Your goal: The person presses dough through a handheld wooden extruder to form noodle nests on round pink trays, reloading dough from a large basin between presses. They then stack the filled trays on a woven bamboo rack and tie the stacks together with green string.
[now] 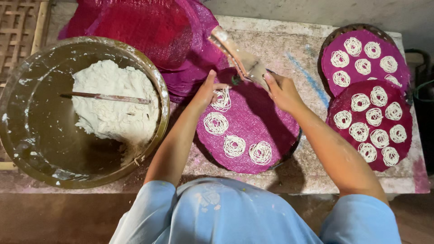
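Note:
My right hand (281, 91) grips a wooden noodle press (238, 58) held over the far edge of a round magenta mesh mat (264, 119). My left hand (208, 89) reaches in beside the press, fingers at a fresh white noodle coil (221, 99) under it. Three more noodle coils (216, 123) lie in an arc along the mat's left and near side. The mat rests on a dark round tray whose rim (294, 141) shows at the right.
A big metal basin (27, 131) at the left holds white dough (113, 106) with a stick (106, 97) laid across it. Spare magenta mats (149, 31) are piled at the back. Two filled mats (361, 56) (370, 124) lie at the right on the worn stone table (289, 49).

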A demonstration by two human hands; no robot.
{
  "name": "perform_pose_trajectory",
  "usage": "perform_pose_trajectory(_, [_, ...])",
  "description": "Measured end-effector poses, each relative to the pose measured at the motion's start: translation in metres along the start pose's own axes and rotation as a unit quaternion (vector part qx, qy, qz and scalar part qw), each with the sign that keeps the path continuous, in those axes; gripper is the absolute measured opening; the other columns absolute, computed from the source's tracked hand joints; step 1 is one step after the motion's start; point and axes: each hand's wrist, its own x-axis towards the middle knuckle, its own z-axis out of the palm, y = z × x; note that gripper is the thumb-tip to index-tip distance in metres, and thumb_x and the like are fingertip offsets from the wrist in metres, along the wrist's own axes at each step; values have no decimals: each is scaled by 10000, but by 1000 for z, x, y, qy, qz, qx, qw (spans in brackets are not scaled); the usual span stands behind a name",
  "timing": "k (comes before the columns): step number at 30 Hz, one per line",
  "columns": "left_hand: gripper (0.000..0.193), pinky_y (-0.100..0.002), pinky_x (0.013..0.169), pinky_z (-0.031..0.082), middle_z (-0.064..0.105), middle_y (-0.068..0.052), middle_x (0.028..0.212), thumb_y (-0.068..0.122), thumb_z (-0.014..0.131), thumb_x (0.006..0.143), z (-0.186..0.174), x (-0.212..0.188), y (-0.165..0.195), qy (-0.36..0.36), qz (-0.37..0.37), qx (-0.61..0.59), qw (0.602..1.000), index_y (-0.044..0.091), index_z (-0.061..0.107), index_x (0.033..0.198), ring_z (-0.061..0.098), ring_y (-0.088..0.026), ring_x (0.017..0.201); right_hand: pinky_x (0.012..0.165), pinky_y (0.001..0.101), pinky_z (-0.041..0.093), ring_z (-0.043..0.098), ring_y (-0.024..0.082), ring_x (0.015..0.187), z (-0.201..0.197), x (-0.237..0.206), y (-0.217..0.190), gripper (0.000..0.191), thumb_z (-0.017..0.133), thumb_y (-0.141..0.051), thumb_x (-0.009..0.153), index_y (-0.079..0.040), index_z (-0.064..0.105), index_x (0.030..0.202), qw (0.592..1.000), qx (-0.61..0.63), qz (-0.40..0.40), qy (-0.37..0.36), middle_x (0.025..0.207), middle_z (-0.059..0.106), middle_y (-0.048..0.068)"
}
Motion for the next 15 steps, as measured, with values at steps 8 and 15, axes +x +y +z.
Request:
perform_pose_trajectory(8, [670,-496,852,548,738,-147,1106,344,507,1033,-7,-47,1,126,188,597,770,212,319,1662,694,-330,941,484,284,378,468,112,511,-2,-36,30,539,376,-518,1097,-76,570,856,981,193,-12,24,621,525,4])
perform_pose_trajectory(15, [673,-536,1041,428,238,-114,1590,335,690,853,12,-92,43,62,205,753,622,254,452,1478,338,-397,1360,500,251,395,508,87,565,-16,-80,23,581,416,-592,1075,-58,612,960,944,323,-61,19,685,549,-17])
